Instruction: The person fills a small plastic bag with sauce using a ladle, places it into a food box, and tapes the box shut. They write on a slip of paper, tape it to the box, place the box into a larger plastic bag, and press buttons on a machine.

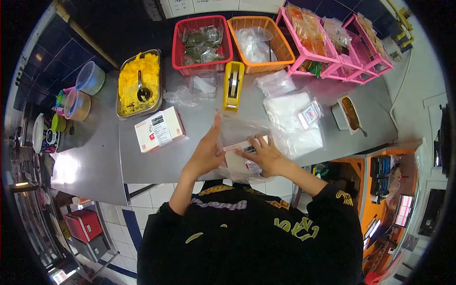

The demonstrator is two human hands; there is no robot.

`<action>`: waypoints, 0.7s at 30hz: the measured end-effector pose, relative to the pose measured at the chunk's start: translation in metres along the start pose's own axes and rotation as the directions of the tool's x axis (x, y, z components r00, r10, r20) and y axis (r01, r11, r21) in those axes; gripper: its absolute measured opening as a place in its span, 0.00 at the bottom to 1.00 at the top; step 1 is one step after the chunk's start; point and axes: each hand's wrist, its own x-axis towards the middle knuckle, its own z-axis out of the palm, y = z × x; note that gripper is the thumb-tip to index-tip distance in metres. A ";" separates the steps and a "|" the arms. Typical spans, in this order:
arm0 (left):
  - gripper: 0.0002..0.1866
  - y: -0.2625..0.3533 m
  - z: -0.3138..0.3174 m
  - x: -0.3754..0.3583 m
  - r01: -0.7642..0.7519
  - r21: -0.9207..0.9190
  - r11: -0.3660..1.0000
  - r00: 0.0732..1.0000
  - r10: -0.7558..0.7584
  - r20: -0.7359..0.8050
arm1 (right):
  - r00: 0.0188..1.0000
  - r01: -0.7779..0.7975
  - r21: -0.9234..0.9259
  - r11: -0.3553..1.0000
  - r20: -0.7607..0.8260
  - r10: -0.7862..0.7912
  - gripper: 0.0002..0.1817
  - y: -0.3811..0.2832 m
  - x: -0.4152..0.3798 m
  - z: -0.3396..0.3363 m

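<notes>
A white and red printed food box [233,164] lies in or under a clear plastic bag [242,124] at the front edge of the steel table. My left hand [207,151] is at the bag's left side, thumb against the box and the other fingers upright along the plastic. Bent over the top of the box are the fingers of my right hand [267,156], gripping it. A second printed box [160,129] sits to the left with a label on it. Beyond the bag stands a yellow tape dispenser [232,86].
A tray of yellow food [139,83] with a spoon stands back left. Behind are a red basket [202,69] of packets, an orange basket [262,68] and pink racks [327,66]. Plastic bags [287,109] lie to the right, near a sauce container [339,116].
</notes>
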 end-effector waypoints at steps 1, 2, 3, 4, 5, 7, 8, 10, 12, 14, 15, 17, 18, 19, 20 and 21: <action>0.52 0.009 0.000 0.000 0.051 -0.073 0.996 0.998 -0.048 0.041 | 1.000 0.025 -0.017 1.000 -0.001 -0.025 0.64 0.004 0.004 0.012; 0.52 0.010 0.004 -0.001 0.050 -0.073 0.996 0.998 -0.048 0.034 | 1.000 -0.011 0.034 0.999 -0.004 0.011 0.64 0.007 0.010 0.025; 0.51 0.011 0.009 -0.003 0.005 0.024 1.000 0.997 -0.007 0.072 | 1.000 -0.004 0.030 1.000 -0.003 0.004 0.64 0.005 0.011 0.029; 0.50 0.011 0.012 -0.005 -0.042 0.119 0.992 0.993 0.029 0.113 | 0.998 -0.039 -0.061 0.997 -0.061 0.035 0.62 0.003 0.012 0.032; 0.50 0.010 0.012 -0.008 -0.038 0.122 0.992 0.995 0.026 0.102 | 0.990 -0.078 -0.150 0.986 -0.125 0.059 0.59 0.006 0.015 0.031; 0.47 0.006 0.008 -0.009 0.096 0.149 0.984 0.973 -0.124 0.193 | 0.997 0.070 0.119 0.990 -0.040 -0.065 0.56 0.016 0.007 -0.013; 0.47 0.007 0.001 -0.005 0.106 0.149 0.983 0.975 -0.132 0.181 | 0.979 0.179 0.393 0.902 0.017 -0.202 0.53 0.020 0.005 -0.041; 0.43 0.013 -0.013 -0.002 0.353 -0.091 0.931 0.896 -0.309 0.318 | 0.973 0.189 0.565 0.803 0.001 -0.230 0.45 0.028 0.023 -0.095; 0.41 0.009 -0.015 -0.002 0.351 -0.087 0.932 0.895 -0.307 0.323 | 0.965 0.253 0.683 0.685 -0.227 -0.130 0.26 0.030 0.066 -0.112; 0.40 0.002 -0.011 -0.006 0.348 -0.081 0.934 0.893 -0.304 0.333 | 0.877 0.348 0.466 0.813 -0.468 -0.108 0.25 0.029 0.145 -0.098; 0.39 -0.004 -0.004 -0.010 0.247 -0.048 0.968 0.932 -0.223 0.284 | 0.843 0.343 0.367 0.865 -0.526 -0.112 0.26 0.023 0.184 -0.089; 0.38 -0.007 0.000 -0.012 0.152 -0.003 0.988 0.963 -0.148 0.224 | 0.796 0.234 0.092 0.968 -0.590 -0.136 0.23 0.007 0.246 -0.071; 0.37 -0.007 0.000 -0.013 0.163 -0.055 0.985 0.964 -0.148 0.220 | 0.788 0.130 -0.082 0.988 -0.597 -0.153 0.20 0.002 0.267 -0.061; 0.37 -0.006 0.000 -0.015 0.174 -0.108 0.979 0.964 -0.148 0.219 | 0.786 0.146 -0.083 0.986 -0.595 -0.166 0.20 0.005 0.287 -0.045; 0.37 -0.004 -0.001 -0.017 0.183 -0.107 0.977 0.965 -0.158 0.210 | 0.744 0.161 -0.182 0.970 -0.623 -0.241 0.16 0.011 0.305 -0.027; 0.36 -0.002 -0.003 -0.019 0.211 -0.112 0.971 0.960 -0.185 0.208 | 0.699 0.168 -0.281 0.945 -0.642 -0.315 0.12 0.014 0.315 -0.019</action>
